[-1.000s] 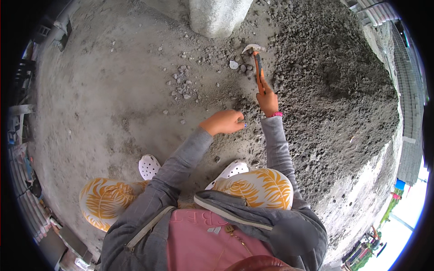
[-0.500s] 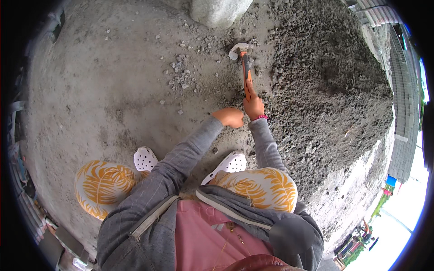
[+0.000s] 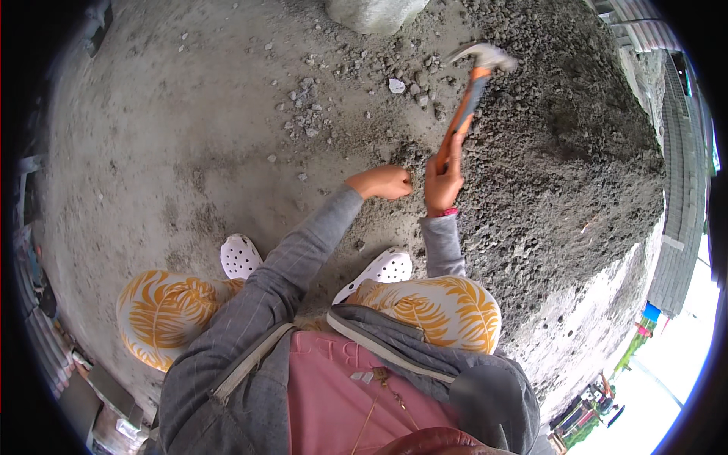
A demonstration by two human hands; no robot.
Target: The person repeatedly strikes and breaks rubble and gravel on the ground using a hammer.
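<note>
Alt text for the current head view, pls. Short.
A person's right hand grips an orange-and-grey claw hammer, its head motion-blurred; the curled left hand is close by, its palm hidden. Beyond them a small white stone lies on grey ground, with dark gravel to the right and a large pale rock at the top edge.

Your claw hammer [image 3: 463, 111] pairs a curved silvery head [image 3: 485, 55] of smooth metal with an orange-and-grey handle, matt and plastic-looking. Before you, the broad dark-grey bed of crumbly grit [image 3: 561, 159] is coarse and matt, the pale grey ground [image 3: 144, 152] finer and dusty. You wear a matt grey cloth jacket [image 3: 262, 318], white-and-yellow leaf-patterned cloth trousers [image 3: 163, 318] and smooth white perforated plastic-looking clogs [image 3: 240, 258].
</note>
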